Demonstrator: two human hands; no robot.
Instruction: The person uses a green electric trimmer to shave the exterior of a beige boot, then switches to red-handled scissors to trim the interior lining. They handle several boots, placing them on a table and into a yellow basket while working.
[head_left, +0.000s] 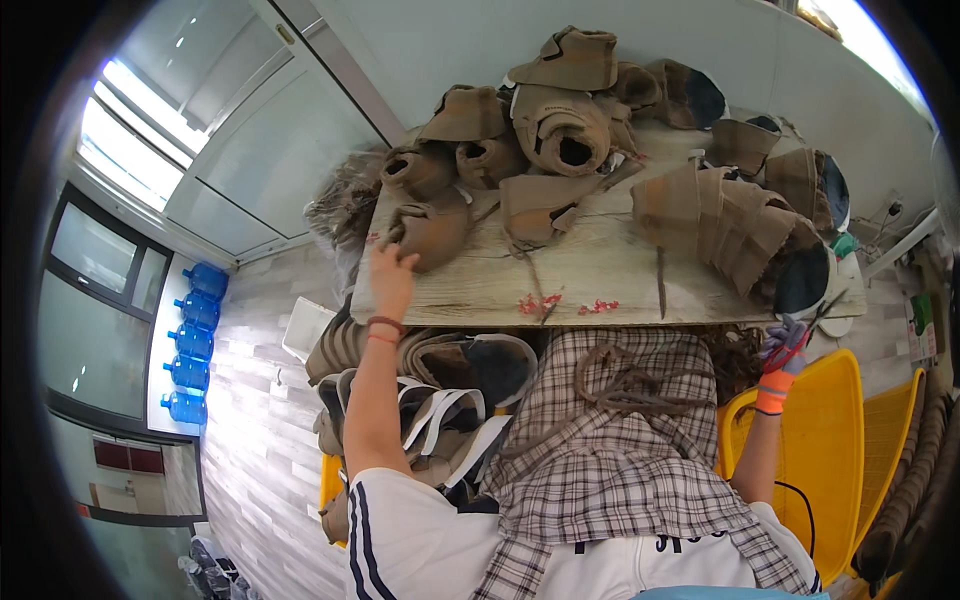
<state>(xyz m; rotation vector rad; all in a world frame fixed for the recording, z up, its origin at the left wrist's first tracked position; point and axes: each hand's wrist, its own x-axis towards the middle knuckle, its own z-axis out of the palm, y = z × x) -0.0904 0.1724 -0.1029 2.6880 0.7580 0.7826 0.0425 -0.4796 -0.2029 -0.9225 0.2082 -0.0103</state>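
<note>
head view: what's on the pale wood-grain table (pixel 590 280)?

brown rounded fabric piece (pixel 437 232) at left, touched by left hand (pixel 391 282), fingers loosely spread; purple-gloved right hand (pixel 785 343), fingers curled round red-handled scissors (pixel 822 308).

best keep blades off the fabric.

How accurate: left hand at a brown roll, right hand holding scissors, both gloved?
Not both: in the head view, the left hand is bare and only the right hand is gloved. Left hand at the brown roll, right holding scissors: correct.

My tabletop (pixel 590 265): matt, wood-grained
Brown rolls (pixel 442 232) atop it: matt cloth
Yellow bin (pixel 828 430) near tabletop: smooth plastic
</note>
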